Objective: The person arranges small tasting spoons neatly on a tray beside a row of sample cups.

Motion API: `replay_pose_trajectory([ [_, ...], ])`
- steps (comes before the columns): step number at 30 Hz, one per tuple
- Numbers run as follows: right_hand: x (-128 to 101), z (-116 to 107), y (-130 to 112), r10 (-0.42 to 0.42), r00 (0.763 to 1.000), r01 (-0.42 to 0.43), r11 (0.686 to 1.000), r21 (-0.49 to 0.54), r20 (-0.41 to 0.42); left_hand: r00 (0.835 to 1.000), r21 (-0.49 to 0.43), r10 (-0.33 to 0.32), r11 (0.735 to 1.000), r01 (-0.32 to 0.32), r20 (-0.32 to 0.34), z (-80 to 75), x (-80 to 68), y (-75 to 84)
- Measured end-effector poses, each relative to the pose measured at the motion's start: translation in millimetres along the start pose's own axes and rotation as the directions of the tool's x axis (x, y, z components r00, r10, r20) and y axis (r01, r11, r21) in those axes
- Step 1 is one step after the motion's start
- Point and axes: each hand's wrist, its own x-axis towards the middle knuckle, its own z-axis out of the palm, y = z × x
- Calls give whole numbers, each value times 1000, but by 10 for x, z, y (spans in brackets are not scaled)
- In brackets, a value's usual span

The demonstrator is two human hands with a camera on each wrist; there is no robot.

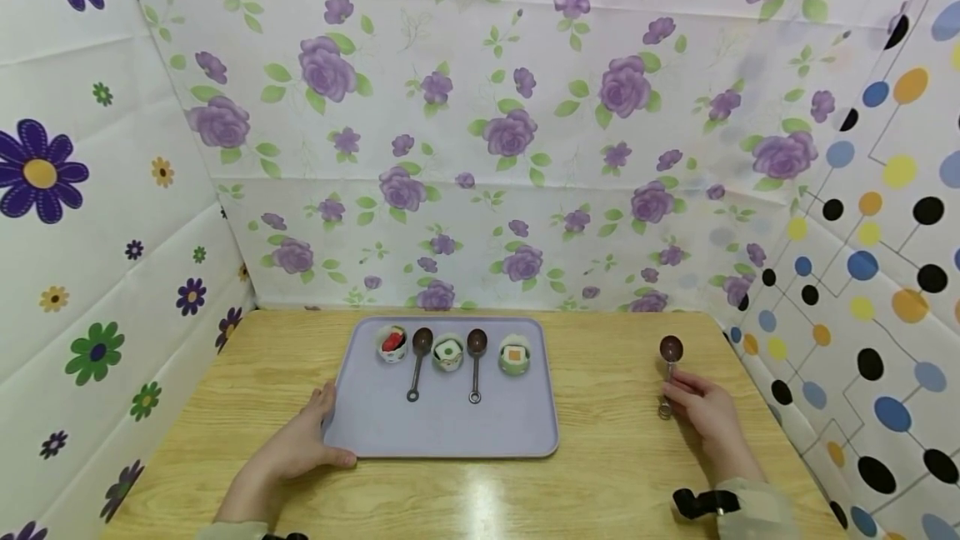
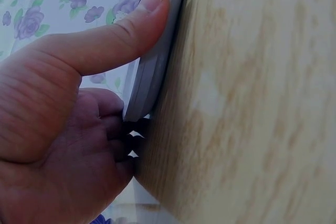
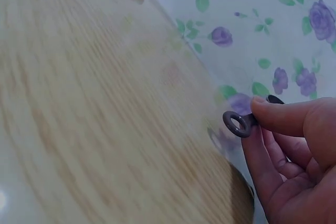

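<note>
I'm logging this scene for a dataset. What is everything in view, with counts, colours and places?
tray: 1, lilac, mid-table.
cups: 3, white with red, green and orange fillings, in a row along the tray's far side.
tray spoons: 2, brown, between the cups.
loose spoon: 1, brown, on the table right of the tray.
table: 1, light wood.
left hand: grips the tray's left edge.
right hand: pinches the loose spoon's handle.
</note>
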Motion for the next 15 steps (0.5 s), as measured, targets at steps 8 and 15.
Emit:
replay_pose_trajectory([
  [8,8,232,-61,8,999,-11,998,58,53,1000,1,4,1000,-4,-1,4,-2,-11],
  [15,0,520,-111,-4,994,-3,998,66,111,1000,18,10,1000,-10,-3,8,-5,-21],
])
